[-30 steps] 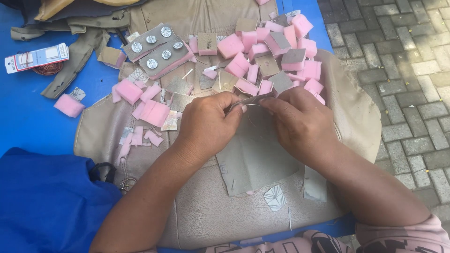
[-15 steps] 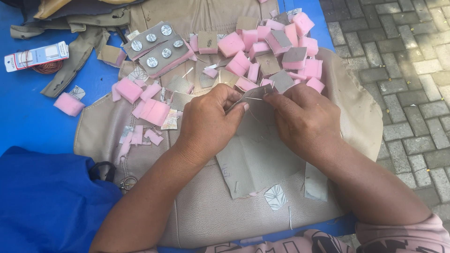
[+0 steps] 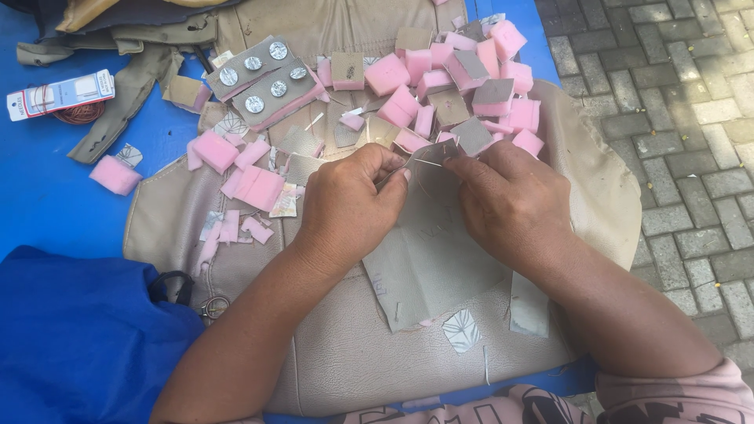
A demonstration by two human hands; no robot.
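My left hand (image 3: 352, 206) and my right hand (image 3: 510, 202) meet over a flat grey piece of leatherette (image 3: 440, 259) that lies on a beige cover (image 3: 330, 369). Both pinch the piece's upper edge, left fingers at the left corner, right fingers at the right. A thin thread or needle seems to run between the fingertips; it is too fine to tell which. Just beyond the hands lies a heap of pink foam blocks (image 3: 455, 86), several faced with grey material.
A grey strip with several round silver buttons (image 3: 263, 78) lies at the top left. More pink foam scraps (image 3: 243, 177) sit left of my left hand. A white card with a coil of reddish cord (image 3: 59, 98) rests on the blue surface (image 3: 47, 204). Blue fabric (image 3: 78, 338) and black scissor handles (image 3: 169, 286) lie at lower left. Paving stones (image 3: 675, 118) are at right.
Both hands have stayed on the grey piece's top edge, with only small finger shifts. The view has drifted slightly.
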